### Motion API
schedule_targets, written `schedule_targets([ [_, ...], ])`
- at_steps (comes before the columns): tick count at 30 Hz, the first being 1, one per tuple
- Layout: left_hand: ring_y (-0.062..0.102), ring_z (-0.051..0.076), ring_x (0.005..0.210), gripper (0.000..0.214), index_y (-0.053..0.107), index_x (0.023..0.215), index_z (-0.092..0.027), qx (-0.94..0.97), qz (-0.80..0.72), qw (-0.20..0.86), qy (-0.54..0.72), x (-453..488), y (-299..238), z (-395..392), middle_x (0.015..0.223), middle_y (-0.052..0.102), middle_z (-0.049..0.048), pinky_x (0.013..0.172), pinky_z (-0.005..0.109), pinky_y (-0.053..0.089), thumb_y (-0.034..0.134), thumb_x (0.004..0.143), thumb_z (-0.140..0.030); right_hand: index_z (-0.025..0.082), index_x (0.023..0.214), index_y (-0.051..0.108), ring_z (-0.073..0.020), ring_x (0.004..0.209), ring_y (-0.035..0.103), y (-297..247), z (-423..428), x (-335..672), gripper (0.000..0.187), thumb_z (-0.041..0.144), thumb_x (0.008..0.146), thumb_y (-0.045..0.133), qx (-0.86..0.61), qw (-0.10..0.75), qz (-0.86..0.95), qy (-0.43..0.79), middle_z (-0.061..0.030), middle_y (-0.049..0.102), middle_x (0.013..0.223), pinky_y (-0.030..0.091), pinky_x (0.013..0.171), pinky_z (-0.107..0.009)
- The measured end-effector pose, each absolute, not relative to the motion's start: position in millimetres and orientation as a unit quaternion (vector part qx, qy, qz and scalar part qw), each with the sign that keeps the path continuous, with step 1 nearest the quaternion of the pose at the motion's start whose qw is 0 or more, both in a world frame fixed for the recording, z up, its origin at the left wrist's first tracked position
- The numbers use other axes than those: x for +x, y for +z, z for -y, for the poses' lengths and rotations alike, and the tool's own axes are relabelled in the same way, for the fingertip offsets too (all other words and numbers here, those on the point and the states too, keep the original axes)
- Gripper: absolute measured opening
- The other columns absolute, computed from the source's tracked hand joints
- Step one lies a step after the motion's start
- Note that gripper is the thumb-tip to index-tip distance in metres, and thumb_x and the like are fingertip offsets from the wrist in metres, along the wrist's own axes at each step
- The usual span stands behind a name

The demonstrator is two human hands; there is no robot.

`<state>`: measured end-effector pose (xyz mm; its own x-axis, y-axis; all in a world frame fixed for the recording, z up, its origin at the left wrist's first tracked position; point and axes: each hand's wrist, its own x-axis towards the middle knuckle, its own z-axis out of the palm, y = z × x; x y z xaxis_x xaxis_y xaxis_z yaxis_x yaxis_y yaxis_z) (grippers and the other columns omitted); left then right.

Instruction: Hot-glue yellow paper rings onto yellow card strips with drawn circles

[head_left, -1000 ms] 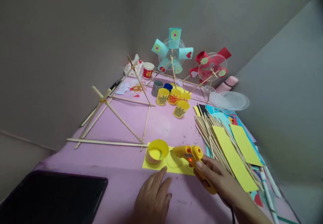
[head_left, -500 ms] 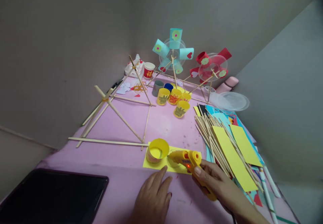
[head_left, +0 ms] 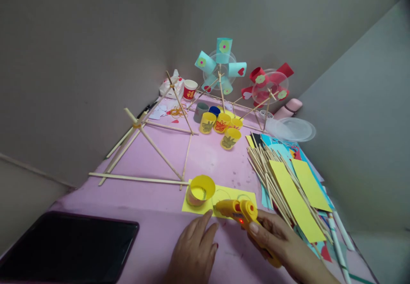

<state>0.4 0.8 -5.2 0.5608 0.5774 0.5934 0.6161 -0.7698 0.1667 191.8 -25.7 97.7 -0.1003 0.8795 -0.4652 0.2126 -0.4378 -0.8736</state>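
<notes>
My right hand [head_left: 272, 237] is wrapped round a yellow hot glue gun [head_left: 246, 215], whose small red light is lit. Its nozzle points left, just over a yellow paper strip [head_left: 237, 193] marked with drawn circles. On the strip's left end stands a yellow paper ring [head_left: 200, 191], open at the top. My left hand [head_left: 195, 245] lies on the pink tabletop with fingers apart, an index fingertip at the strip's front edge near the ring. It holds nothing.
Stick frames [head_left: 137, 126] stand at left, behind a black tablet [head_left: 70, 245]. Several yellow cups [head_left: 207, 123] are mid-table. Blue [head_left: 221, 68] and red [head_left: 270, 85] paper wheels stand at the back. At right lie bundled sticks [head_left: 269, 173] and yellow paper strips [head_left: 297, 200].
The glue gun in my right hand has moved a little toward me, its nozzle now lower on the strip and more of the circles showing. My left hand stays in place.
</notes>
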Motion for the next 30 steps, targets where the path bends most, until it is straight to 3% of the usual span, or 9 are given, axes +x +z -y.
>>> schedule_targets([
  [10,0.063,0.019,0.095,0.026,0.060,0.106,-0.018,-0.880,0.341,0.011,-0.330,-1.9,-8.6,0.0,0.115,0.065,0.0097,0.080,0.030,0.050,0.042,0.086,-0.019,0.018,0.082,0.051,-0.0070,0.045,0.029,100.0,36.5,197.1,0.041,0.059,0.082,0.052,-0.612,0.276,0.434,0.601,0.0085,0.036,0.054,0.020,0.042,-0.021],
  [14,0.062,0.019,0.095,0.026,0.060,0.105,-0.018,-0.878,0.348,0.006,-0.329,-2.6,-9.6,0.4,0.115,0.065,0.0090,0.080,0.030,0.050,0.044,0.085,-0.019,0.019,0.075,0.049,-0.0070,0.046,0.028,101.1,40.2,199.1,0.043,0.061,0.081,0.052,-0.623,0.278,0.421,0.598,0.0086,0.034,0.054,0.020,0.043,-0.022],
  [30,0.061,0.018,0.097,0.027,0.059,0.107,-0.018,-0.883,0.342,0.012,-0.320,-3.3,-8.0,0.5,0.117,0.064,0.0089,0.081,0.029,0.050,0.042,0.087,-0.019,0.019,0.075,0.050,-0.0077,0.046,0.028,103.0,45.8,212.0,0.042,0.061,0.083,0.047,-0.658,0.262,0.426,0.562,0.0079,0.034,0.053,0.022,0.043,-0.022],
])
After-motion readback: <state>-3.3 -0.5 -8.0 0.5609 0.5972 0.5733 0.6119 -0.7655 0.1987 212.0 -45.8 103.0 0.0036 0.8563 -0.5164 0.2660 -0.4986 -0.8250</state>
